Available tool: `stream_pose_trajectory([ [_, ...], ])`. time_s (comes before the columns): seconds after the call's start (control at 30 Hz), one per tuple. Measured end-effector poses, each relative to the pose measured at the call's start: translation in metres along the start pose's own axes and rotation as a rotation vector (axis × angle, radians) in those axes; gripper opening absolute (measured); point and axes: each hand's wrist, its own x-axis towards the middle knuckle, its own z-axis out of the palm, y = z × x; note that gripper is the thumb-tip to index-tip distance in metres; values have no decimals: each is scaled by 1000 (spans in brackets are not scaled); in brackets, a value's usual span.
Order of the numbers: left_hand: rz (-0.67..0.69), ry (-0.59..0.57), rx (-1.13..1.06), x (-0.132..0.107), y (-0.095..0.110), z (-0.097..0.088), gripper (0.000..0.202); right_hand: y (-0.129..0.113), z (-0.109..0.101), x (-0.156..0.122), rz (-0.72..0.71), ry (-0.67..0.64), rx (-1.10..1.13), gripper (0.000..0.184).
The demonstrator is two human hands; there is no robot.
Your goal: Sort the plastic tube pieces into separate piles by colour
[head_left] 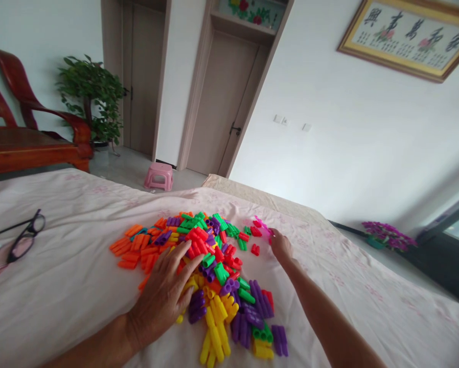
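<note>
A heap of plastic building pieces shaped like joined tubes lies on a pale floral sheet (76, 286). The heap has orange pieces (132, 250), green pieces (194, 221), red pieces (196, 241), purple pieces (260, 296) and yellow pieces (216, 327). My left hand (164, 286) rests over the left front of the heap, fingers spread, fingertips by the red and green pieces. At the heap's far right edge, my right hand (281, 245) has its fingers closed on a bright pink plastic piece (265, 229). Its fingertips are partly hidden. Small red pieces (255, 249) lie just left of it.
Black-framed glasses (22, 240) lie on the sheet at the left. Beyond the sheet are a pink stool (159, 176), a wooden chair (33, 138), a potted plant (91, 97) and doors (224, 97). Purple flowers (388, 235) stand on the floor at right.
</note>
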Motion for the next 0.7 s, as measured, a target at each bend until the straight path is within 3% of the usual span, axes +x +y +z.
stream_pose_trajectory([
  [0.17,8,4,9,1,1,-2,69,-46,7,-29,-311,-2,95,39],
  [0.33,6,-2,-9,1,1,-2,71,-69,-3,-75,-422,-47,221,37],
  [0.5,-2,5,-51,0,3,-8,63,-68,-3,-87,-314,-117,470,34],
  [0.6,-20,12,-79,-1,1,-17,58,-59,-3,-79,-149,-154,712,35],
  [0.7,-111,54,-109,-3,-14,-26,55,-45,-8,-69,22,-171,862,35],
])
